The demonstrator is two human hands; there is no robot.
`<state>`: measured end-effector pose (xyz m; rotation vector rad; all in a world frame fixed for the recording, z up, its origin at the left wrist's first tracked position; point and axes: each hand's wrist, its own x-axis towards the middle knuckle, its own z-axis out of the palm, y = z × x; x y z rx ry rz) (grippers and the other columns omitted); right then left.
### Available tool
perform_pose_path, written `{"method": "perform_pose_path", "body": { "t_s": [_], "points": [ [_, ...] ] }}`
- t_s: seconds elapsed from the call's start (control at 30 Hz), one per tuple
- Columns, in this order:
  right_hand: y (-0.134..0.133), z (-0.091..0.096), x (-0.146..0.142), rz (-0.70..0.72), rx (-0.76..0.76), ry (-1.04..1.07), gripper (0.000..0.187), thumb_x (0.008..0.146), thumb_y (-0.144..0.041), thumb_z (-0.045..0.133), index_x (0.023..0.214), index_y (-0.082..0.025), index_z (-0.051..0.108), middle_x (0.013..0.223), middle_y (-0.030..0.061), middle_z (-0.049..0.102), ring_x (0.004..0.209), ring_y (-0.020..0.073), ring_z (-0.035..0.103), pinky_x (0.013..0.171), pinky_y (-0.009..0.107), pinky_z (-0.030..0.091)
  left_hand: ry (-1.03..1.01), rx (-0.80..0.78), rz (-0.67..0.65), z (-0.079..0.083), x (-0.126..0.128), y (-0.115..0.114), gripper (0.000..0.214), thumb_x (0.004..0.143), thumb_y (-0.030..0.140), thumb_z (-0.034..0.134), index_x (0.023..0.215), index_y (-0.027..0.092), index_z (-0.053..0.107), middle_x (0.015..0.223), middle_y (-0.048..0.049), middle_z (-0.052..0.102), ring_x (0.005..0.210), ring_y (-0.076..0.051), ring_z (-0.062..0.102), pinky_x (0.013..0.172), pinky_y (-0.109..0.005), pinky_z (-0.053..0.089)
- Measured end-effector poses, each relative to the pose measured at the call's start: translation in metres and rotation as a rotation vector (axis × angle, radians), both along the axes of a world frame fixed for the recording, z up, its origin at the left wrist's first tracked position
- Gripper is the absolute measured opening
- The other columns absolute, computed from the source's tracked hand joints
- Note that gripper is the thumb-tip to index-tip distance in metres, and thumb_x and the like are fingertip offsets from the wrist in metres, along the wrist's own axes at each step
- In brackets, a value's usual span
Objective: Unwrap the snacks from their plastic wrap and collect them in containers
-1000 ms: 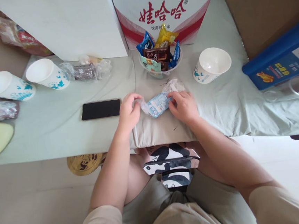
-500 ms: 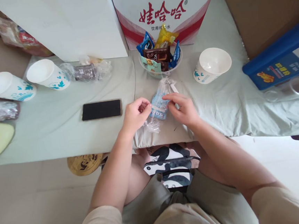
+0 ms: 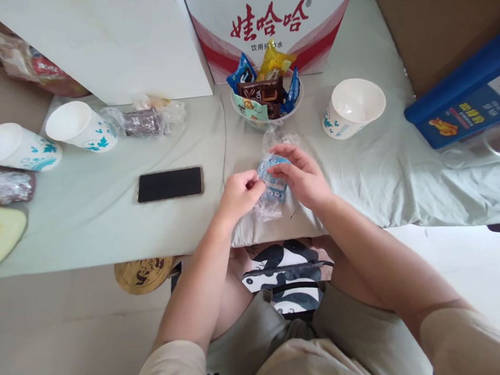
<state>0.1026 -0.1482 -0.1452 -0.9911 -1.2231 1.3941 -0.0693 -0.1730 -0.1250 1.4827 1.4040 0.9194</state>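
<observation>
A light blue printed packet [image 3: 276, 186] lies in crumpled clear plastic wrap [image 3: 264, 211] on the cloth-covered table. My left hand [image 3: 242, 195] is closed at the left edge of the wrap, fingers curled in a pinch on the film. From the right, my right hand [image 3: 303, 174] reaches over the packet with its fingers apart and bent. Its fingertips cover part of the packet's upper side, and whether they press on it I cannot tell. Just beyond the wrap stands a clear bowl [image 3: 262, 122] holding several wrapped snacks [image 3: 263, 90].
Left of my hands lies a black phone [image 3: 170, 184]. Paper cups stand at the left [image 3: 79, 126] and right [image 3: 352, 108]. A wrapped dark snack [image 3: 141, 122] lies behind the phone. A white and red carton [image 3: 270, 22] stands at the back, a blue box [image 3: 465, 96] at the right.
Both hands and the packet have shifted slightly. The packet is turned, with more of its print showing. My left hand has moved right, and my right hand's fingers are now more spread over it.
</observation>
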Motion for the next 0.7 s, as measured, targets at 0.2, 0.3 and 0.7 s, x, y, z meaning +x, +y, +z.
{"method": "perform_pose_path", "body": {
  "t_s": [0.2, 0.3, 0.7],
  "points": [
    [-0.007, -0.008, -0.001, -0.144, 0.283, -0.749, 0.019, 0.084, -0.031, 0.054, 0.098, -0.023, 0.062, 0.09, 0.0062, 0.064, 0.071, 0.0197, 0.059, 0.074, 0.04, 0.053, -0.83, -0.184, 0.177, 0.009, -0.008, 0.007, 0.032, 0.067, 0.02, 0.059, 0.053, 0.02, 0.03, 0.049, 0.0068, 0.022, 0.044, -0.006, 0.026, 0.048, -0.023, 0.023],
    [-0.01, -0.006, -0.004, -0.104, 0.249, -0.822, 0.03, 0.089, -0.043, 0.054, 0.108, -0.022, 0.06, 0.102, 0.011, 0.066, 0.082, 0.0245, 0.064, 0.083, 0.047, 0.054, -0.986, -0.283, 0.144, 0.017, -0.006, 0.006, 0.037, 0.07, 0.018, 0.059, 0.053, 0.019, 0.025, 0.048, 0.0053, 0.023, 0.043, -0.007, 0.028, 0.046, -0.023, 0.027],
    [-0.014, -0.011, -0.008, 0.22, -0.08, -0.074, 0.055, 0.08, -0.054, 0.067, 0.127, -0.028, 0.055, 0.125, 0.0063, 0.066, 0.115, 0.0262, 0.062, 0.104, 0.046, 0.051, -1.131, -0.423, 0.019, 0.026, 0.015, -0.003, 0.048, 0.081, 0.035, 0.054, 0.054, 0.019, 0.018, 0.051, 0.0033, 0.015, 0.044, -0.009, 0.019, 0.046, -0.027, 0.028]
  ]
}}
